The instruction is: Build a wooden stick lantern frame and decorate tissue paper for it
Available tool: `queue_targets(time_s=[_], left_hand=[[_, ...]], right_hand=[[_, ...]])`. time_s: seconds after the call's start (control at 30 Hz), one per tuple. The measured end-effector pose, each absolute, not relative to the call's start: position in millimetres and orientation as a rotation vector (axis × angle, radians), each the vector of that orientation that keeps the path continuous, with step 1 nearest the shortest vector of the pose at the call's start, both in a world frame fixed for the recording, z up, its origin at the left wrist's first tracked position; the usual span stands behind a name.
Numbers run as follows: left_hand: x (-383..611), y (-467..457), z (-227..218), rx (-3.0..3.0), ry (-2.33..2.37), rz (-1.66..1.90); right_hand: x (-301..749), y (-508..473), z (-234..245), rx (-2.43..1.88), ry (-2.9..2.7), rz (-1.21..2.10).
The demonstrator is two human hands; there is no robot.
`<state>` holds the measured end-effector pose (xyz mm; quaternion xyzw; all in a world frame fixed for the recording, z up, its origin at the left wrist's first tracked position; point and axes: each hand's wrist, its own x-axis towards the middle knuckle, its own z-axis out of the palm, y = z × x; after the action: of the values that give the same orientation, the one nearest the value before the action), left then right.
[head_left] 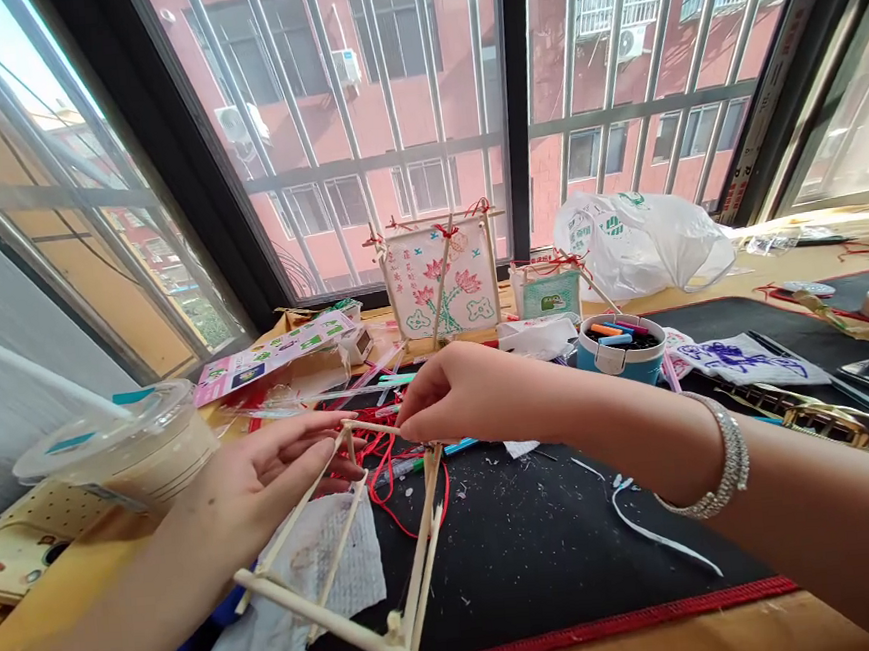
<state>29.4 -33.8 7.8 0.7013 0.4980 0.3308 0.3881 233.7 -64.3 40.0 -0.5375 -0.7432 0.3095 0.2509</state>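
Observation:
A frame of pale wooden sticks (330,623) stands over the near part of the black mat, with a thicker stick across its near end. My left hand (265,469) grips its far left corner between thumb and fingers. At the far right corner, my right hand (455,394) pinches the end of the short far stick; its fingertips partly hide that joint. Beneath the frame lies a crumpled white tissue (359,562). Tangled red cord (393,469) spreads on the mat just behind the frame, partly hidden by my hands.
A lidded drink cup (150,448) with a straw stands close by my left forearm. Farther back are a lotus picture (470,308) in a stick frame, a tub of pens (622,356) and a white plastic bag (638,239). Scraps litter the black mat (556,537).

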Motion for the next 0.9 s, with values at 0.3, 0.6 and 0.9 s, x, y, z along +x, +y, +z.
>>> queue_targets(time_s=[0.3,0.6,0.9], left_hand=[[18,-24,0,1.894,1.116,0.754],[18,-26,-2,1.978,1.113,0.784],[20,-33,3,1.959,1.114,0.782]], right_hand=[[239,-91,28,-1.546,-1.931,0.554],[226,-109,14,-1.542,-1.810,0.530],[216,-111,5,-1.413,-1.356,1.094]])
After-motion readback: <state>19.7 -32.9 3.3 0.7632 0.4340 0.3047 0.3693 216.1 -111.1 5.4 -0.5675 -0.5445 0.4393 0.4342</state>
